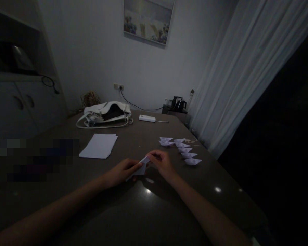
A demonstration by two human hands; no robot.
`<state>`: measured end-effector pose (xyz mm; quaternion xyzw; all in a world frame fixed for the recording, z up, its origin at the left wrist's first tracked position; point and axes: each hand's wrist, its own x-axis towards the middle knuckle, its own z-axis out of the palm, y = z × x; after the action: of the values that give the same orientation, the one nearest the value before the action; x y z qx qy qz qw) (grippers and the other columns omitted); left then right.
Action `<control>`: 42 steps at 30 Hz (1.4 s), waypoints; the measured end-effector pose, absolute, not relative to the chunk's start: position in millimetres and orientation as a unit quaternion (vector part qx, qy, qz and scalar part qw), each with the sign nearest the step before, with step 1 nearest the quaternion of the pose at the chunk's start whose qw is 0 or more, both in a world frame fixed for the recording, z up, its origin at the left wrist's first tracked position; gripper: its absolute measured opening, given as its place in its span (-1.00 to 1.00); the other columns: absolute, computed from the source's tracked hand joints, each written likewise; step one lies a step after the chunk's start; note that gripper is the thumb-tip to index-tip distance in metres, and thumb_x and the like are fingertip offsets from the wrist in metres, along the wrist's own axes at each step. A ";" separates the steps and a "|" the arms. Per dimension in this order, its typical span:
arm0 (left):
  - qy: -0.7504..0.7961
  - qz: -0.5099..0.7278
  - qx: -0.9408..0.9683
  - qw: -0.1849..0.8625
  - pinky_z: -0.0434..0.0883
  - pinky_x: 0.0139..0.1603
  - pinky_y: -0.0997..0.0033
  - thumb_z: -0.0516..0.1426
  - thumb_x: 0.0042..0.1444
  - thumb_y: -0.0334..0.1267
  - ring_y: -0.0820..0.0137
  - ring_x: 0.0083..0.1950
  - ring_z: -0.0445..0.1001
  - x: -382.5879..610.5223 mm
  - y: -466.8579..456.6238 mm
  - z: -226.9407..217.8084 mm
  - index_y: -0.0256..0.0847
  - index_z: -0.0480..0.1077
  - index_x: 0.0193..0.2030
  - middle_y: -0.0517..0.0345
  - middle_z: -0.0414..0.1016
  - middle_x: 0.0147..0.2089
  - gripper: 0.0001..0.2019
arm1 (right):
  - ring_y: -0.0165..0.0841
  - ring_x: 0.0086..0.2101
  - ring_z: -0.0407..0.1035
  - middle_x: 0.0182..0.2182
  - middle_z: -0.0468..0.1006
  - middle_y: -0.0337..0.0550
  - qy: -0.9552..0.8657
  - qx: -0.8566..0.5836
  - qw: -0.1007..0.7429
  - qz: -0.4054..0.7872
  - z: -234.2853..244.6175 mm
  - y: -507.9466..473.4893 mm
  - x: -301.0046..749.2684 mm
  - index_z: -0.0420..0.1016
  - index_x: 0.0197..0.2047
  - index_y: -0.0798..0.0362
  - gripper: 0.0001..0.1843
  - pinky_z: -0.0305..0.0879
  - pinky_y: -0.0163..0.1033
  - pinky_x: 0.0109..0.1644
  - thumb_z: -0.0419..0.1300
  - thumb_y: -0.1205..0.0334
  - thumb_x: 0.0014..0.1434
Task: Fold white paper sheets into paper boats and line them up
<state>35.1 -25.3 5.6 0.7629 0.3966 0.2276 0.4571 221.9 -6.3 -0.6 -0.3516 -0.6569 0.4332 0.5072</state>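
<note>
A small folded piece of white paper (141, 168) lies low over the dark table (154, 212), held between both hands. My left hand (123, 171) pinches its left side, fingers closed on it. Its upper right corner is gripped by my right hand (162, 162), fingers curled. Just right of the hands, several finished white paper boats (184, 149) sit in a row on the table. A stack of flat white paper sheets (99, 146) lies to the upper left of my hands.
A white handbag (105, 114) and a white power bank (147, 118) with a cable sit at the table's far side. The table edge runs along the right by a white curtain (246, 75). Cabinets stand at the left, and a blurred patch covers the left of the table.
</note>
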 end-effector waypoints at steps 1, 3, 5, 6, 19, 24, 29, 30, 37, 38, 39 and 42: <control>0.398 0.230 0.761 0.457 0.16 -0.53 0.54 -0.10 0.16 0.17 0.46 -0.50 0.26 35.2 -25.5 6.2 -0.33 0.43 -0.24 0.22 0.32 -0.54 -0.44 | -0.43 -0.50 0.36 -0.52 0.48 -0.21 -0.659 -0.349 0.509 0.431 -0.3 -6.6 221.9 0.49 -0.43 0.12 -0.79 0.29 -0.33 -0.38 0.23 0.12 0.03; 0.399 0.232 0.758 0.460 0.17 -0.52 0.54 -0.09 0.15 0.17 0.46 -0.50 0.26 35.3 -26.0 7.8 -0.33 0.43 -0.24 0.22 0.31 -0.54 -0.44 | -0.43 -0.50 0.35 -0.54 0.47 -0.22 -0.662 -0.346 0.512 0.425 1.0 -7.7 221.7 0.49 -0.44 0.12 -0.79 0.29 -0.33 -0.38 0.22 0.13 0.04; 0.395 0.232 0.755 0.469 0.18 -0.51 0.54 -0.08 0.14 0.18 0.46 -0.50 0.25 35.2 -26.7 9.1 -0.34 0.43 -0.25 0.21 0.32 -0.53 -0.44 | -0.43 -0.50 0.35 -0.55 0.46 -0.22 -0.661 -0.349 0.514 0.421 2.0 -8.9 221.2 0.48 -0.45 0.12 -0.78 0.29 -0.34 -0.38 0.22 0.12 0.04; 0.394 0.232 0.753 0.474 0.17 -0.51 0.53 -0.07 0.14 0.18 0.46 -0.50 0.25 35.0 -27.0 9.6 -0.34 0.43 -0.25 0.21 0.32 -0.53 -0.44 | -0.43 -0.50 0.35 -0.55 0.46 -0.22 -0.660 -0.352 0.515 0.419 2.3 -9.3 220.9 0.47 -0.45 0.11 -0.78 0.29 -0.34 -0.39 0.21 0.11 0.04; 0.380 0.217 0.752 0.493 0.13 -0.58 0.55 -0.09 0.14 0.20 0.47 -0.54 0.25 32.5 -24.4 5.2 -0.33 0.42 -0.36 0.20 0.34 -0.55 -0.43 | -0.42 -0.47 0.39 -0.51 0.52 -0.20 -0.670 -0.362 0.472 0.445 2.9 -11.4 221.4 0.51 -0.46 0.11 -0.77 0.33 -0.31 -0.33 0.28 0.09 -0.04; 0.399 0.244 0.783 0.410 0.11 -0.57 0.54 -0.11 0.15 0.19 0.47 -0.53 0.21 34.5 -26.1 7.3 -0.32 0.41 -0.46 0.20 0.28 -0.56 -0.42 | -0.43 -0.51 0.39 -0.54 0.53 -0.20 -0.680 -0.352 0.451 0.459 -0.4 -12.3 219.6 0.53 -0.46 0.12 -0.79 0.31 -0.33 -0.37 0.28 0.11 -0.03; 0.387 0.231 0.801 0.394 0.04 -0.61 0.54 -0.12 0.17 0.16 0.51 -0.58 0.11 35.5 -28.3 11.9 -0.32 0.36 -0.54 0.24 0.16 -0.62 -0.42 | -0.42 -0.49 0.40 -0.52 0.54 -0.19 -0.679 -0.352 0.449 0.461 0.6 -16.1 216.5 0.53 -0.47 0.10 -0.76 0.32 -0.31 -0.35 0.27 0.08 -0.03; 0.386 0.232 0.801 0.395 0.04 -0.61 0.54 -0.12 0.17 0.15 0.51 -0.57 0.11 35.5 -28.6 12.3 -0.32 0.37 -0.53 0.24 0.17 -0.62 -0.42 | -0.42 -0.48 0.40 -0.52 0.54 -0.18 -0.678 -0.351 0.451 0.463 1.4 -16.7 215.9 0.53 -0.48 0.10 -0.76 0.33 -0.31 -0.34 0.27 0.07 -0.03; 0.374 0.227 0.784 0.440 0.23 -0.48 0.53 -0.10 0.19 0.11 0.44 -0.46 0.34 33.0 -27.1 11.3 -0.32 0.48 -0.33 0.13 0.48 -0.45 -0.46 | -0.41 -0.47 0.35 -0.54 0.50 -0.21 -0.657 -0.376 0.505 0.414 8.1 -9.3 223.0 0.50 -0.50 0.09 -0.81 0.28 -0.32 -0.35 0.26 0.13 -0.03; 0.367 0.230 0.777 0.456 0.28 -0.41 0.52 -0.09 0.20 0.10 0.40 -0.41 0.39 32.7 -27.0 11.7 -0.32 0.49 -0.31 0.11 0.52 -0.40 -0.47 | -0.41 -0.47 0.34 -0.54 0.49 -0.21 -0.644 -0.384 0.524 0.403 9.6 -7.5 225.8 0.49 -0.51 0.09 -0.82 0.27 -0.32 -0.36 0.26 0.14 -0.04; 0.358 0.233 0.772 0.471 0.32 -0.33 0.49 -0.09 0.20 0.10 0.37 -0.35 0.44 32.4 -26.9 12.3 -0.32 0.50 -0.29 0.10 0.54 -0.37 -0.48 | -0.41 -0.46 0.34 -0.53 0.48 -0.21 -0.632 -0.390 0.540 0.396 11.2 -5.9 228.6 0.49 -0.50 0.09 -0.82 0.26 -0.32 -0.35 0.25 0.14 -0.03; 0.345 0.243 0.765 0.487 0.35 -0.21 0.43 -0.07 0.20 0.09 0.31 -0.29 0.48 32.1 -26.5 14.6 -0.34 0.50 -0.23 0.06 0.56 -0.35 -0.48 | -0.40 -0.46 0.32 -0.53 0.46 -0.22 -0.616 -0.398 0.556 0.391 15.2 -3.5 234.4 0.48 -0.49 0.09 -0.81 0.24 -0.32 -0.34 0.25 0.13 -0.03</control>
<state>32.1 -26.5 14.6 0.7650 0.3452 0.2429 0.4865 234.4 -3.5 15.2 -0.3980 -0.6160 0.3907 0.5564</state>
